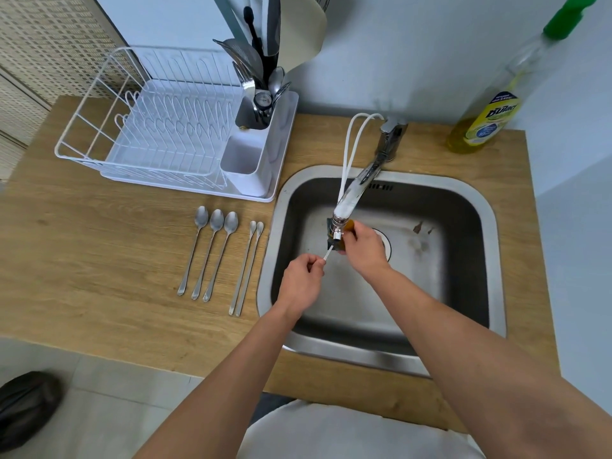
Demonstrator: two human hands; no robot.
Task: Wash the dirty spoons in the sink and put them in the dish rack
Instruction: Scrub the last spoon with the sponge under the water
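Over the steel sink (477, 207), my left hand (303, 281) pinches the handle of a thin spoon (328, 252). The spoon's bowl end is hidden inside a dark-and-yellow sponge (332, 238) that my right hand (362, 248) grips just below the faucet spout (347, 202). Several spoons lie in a row on the wooden counter left of the sink: three larger ones (212, 253) and two slim ones (246, 270). The white wire dish rack (99, 104) stands at the back left.
The rack's cutlery holder (255, 104) is packed with utensils, and its front compartment (243, 157) is vacant. A dish-soap bottle (490, 117) stands at the back right by the wall. A dark bag (26, 409) lies on the floor at lower left.
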